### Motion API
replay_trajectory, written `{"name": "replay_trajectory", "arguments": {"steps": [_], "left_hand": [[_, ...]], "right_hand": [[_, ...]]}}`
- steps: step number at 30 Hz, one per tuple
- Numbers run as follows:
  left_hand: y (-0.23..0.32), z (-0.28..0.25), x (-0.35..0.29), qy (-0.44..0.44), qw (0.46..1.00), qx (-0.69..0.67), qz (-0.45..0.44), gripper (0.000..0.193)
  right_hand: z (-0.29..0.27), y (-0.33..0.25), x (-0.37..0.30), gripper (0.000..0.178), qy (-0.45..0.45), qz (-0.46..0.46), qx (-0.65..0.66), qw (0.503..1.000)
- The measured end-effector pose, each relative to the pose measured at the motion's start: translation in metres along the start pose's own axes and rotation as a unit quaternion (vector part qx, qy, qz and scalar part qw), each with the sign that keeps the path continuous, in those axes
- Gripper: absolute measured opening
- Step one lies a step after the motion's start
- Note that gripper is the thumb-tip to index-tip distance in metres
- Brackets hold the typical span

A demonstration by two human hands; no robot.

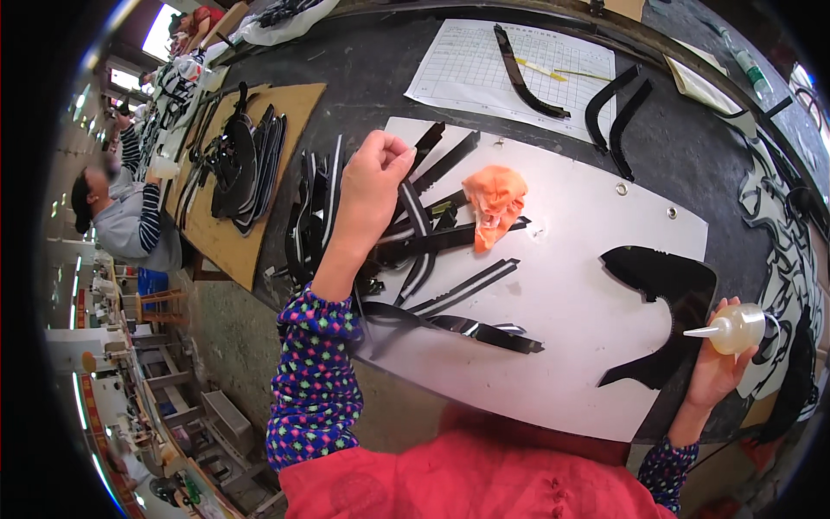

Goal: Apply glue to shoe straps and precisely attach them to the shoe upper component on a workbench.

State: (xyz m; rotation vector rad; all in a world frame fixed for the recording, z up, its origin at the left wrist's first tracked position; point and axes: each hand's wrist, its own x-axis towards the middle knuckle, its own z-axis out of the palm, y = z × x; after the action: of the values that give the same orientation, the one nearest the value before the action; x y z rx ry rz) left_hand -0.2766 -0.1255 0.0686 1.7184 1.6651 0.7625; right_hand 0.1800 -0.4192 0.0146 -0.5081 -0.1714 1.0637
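Observation:
My left hand [372,186] is closed in a pinch above a heap of narrow black strips [421,216] with pale stripes. One strip runs up to the hand, but I cannot see whether the fingers grip it. A squeeze bottle [739,329] of pale yellowish liquid lies tilted in my right hand [719,374], its white nozzle pointing left. Beside that hand is a large curved black piece [670,281], flat on the white board [562,346]. A crumpled orange cloth [494,201] rests on the board between my hands.
Stacked black pieces lie on a brown board [298,108] at the left. Beyond the white board are a printed sheet [450,65] and several curved black strips [624,130]. White cut-out shapes [774,208] fill the right edge. A person [130,216] works at far left.

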Motion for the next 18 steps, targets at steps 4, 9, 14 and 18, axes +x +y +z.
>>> {"name": "replay_trajectory", "arguments": {"steps": [4,9,14,18], "left_hand": [[0.016,-0.009,-0.007,-0.069,0.991,-0.105,-0.037,0.027],[0.033,-0.010,-0.022,-0.085,0.986,-0.126,-0.069,0.030],[0.044,-0.011,-0.032,-0.095,0.982,-0.146,-0.076,0.028],[0.051,-0.012,-0.040,-0.109,0.982,-0.136,-0.066,0.021]], "right_hand": [[0.000,0.001,0.000,0.077,-0.011,0.006,0.008,1.000],[0.002,0.002,-0.002,0.077,0.004,0.000,0.001,1.000],[0.002,0.003,-0.002,0.076,-0.002,0.004,-0.002,1.000],[-0.001,0.002,-0.003,0.077,-0.010,0.008,0.003,1.000]]}}
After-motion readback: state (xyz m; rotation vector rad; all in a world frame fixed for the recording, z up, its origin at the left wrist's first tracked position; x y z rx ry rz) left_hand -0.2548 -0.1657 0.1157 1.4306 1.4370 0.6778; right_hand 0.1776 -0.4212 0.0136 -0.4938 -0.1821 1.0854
